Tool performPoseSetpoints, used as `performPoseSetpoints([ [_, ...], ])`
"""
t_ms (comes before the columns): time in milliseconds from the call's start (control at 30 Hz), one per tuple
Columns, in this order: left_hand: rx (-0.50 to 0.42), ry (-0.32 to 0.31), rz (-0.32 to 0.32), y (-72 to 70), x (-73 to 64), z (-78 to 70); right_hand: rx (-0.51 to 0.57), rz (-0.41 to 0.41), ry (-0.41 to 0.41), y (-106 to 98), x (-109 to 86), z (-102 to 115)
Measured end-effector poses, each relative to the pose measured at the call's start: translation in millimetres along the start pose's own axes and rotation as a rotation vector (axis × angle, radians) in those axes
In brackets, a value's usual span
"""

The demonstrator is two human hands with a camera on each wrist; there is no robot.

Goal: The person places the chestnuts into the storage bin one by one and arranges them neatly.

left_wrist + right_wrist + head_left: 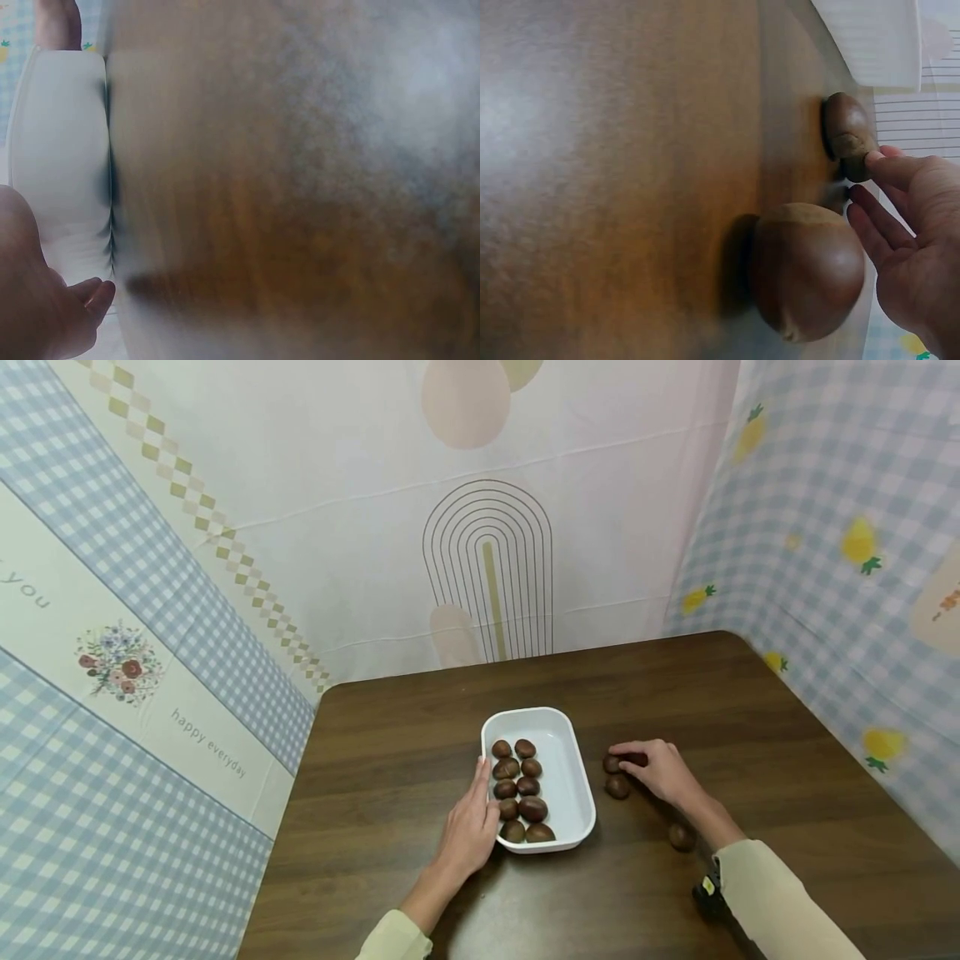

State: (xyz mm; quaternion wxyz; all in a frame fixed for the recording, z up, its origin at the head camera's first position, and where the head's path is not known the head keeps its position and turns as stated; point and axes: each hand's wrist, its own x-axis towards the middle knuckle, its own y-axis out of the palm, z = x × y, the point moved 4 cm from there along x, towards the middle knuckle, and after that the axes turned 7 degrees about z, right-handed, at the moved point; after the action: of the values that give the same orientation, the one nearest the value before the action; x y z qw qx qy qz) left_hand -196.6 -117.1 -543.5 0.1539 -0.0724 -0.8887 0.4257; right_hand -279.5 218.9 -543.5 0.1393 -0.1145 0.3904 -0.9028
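In the head view, a white rectangular dish (572, 777) holds two columns of brown chestnuts (533, 809) along its left side. My left hand (467, 827) grips the dish's left side, thumb at the rim and fingers along the outer wall. To the right of the dish, my right hand (660, 770) pinches a chestnut (611, 763) between thumb and index finger, low over the table. Another chestnut (617, 787) lies just in front of it. In the right wrist view the thumb meets the far chestnut's edge, and a nearer chestnut (810, 270) stands large below the hand.
One loose chestnut (682, 837) lies on the brown wooden table (375, 827) beside the right forearm. A black wrist device (708, 893) is at the right sleeve. Patterned cloth (337, 568) hangs around the table's back and sides.
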Motion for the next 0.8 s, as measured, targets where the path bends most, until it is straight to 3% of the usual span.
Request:
performPoseSetpoints([
  [800, 0.005, -0.004, -0.001, 0.2, -0.2, 0.9, 0.024, -0.066, -0.009, 13, -5.8, -10],
])
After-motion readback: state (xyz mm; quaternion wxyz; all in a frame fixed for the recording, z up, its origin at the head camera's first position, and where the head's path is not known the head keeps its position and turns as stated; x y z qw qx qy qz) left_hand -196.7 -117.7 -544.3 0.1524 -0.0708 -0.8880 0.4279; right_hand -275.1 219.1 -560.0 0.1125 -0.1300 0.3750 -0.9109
